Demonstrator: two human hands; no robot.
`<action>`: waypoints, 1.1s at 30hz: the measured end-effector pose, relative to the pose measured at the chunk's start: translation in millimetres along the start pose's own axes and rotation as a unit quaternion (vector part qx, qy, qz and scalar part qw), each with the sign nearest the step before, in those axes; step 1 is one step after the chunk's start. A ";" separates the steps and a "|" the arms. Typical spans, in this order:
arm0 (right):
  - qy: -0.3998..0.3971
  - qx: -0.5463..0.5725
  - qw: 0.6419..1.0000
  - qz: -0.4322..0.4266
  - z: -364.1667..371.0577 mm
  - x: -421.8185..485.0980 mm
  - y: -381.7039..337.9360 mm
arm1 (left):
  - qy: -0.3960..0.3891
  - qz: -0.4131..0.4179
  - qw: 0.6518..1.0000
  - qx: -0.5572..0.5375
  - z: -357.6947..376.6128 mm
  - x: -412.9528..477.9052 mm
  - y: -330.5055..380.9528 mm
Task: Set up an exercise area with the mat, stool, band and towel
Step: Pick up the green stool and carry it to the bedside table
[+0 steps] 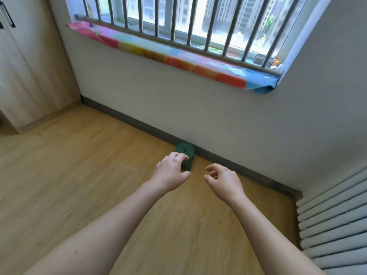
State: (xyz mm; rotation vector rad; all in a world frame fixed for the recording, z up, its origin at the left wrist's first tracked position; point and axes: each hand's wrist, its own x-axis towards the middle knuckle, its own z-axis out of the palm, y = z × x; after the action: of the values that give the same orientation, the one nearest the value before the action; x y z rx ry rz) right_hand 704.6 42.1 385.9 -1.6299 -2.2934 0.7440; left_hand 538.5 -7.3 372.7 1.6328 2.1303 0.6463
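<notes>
Left grip [171,171] just over rolled mat [185,150]

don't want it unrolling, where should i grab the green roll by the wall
Grip the roll round its curved side, just below the top end, coming from the room side. It seems to stand on end against the skirting, so the wall side is blocked. The left hand is nearest.

Bright daylight reaches you through the grey metal-barred window [198,26], blown to white glare; shadows are faint, edges bow, detail looks soft.
</notes>
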 end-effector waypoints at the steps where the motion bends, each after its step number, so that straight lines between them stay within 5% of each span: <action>1: -0.008 0.009 1.000 0.002 5.5 17.4 -5.9 | 0.000 -0.002 1.000 0.004 -4.1 20.0 -9.5; 11: -0.033 0.014 0.999 0.032 14.9 194.0 -1.1 | -0.016 -0.041 0.999 -0.012 -0.3 188.0 -57.9; 18: -0.087 0.009 0.996 0.022 42.8 397.6 16.5 | -0.008 -0.109 0.993 -0.049 24.9 356.4 -92.0; 24: -0.168 -0.027 0.985 -0.005 61.9 573.2 11.9 | -0.014 -0.234 0.962 -0.142 51.5 505.2 -111.6; 33: -0.217 -0.035 0.975 -0.024 137.0 715.2 -15.4 | 0.035 -0.372 0.889 -0.265 83.0 605.9 -203.7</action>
State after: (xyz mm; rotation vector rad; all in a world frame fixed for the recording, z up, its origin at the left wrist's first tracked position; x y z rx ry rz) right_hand 375.2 666.1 205.4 -1.5556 -2.6680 1.1129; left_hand 269.1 544.5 176.7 0.4490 2.1318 0.9053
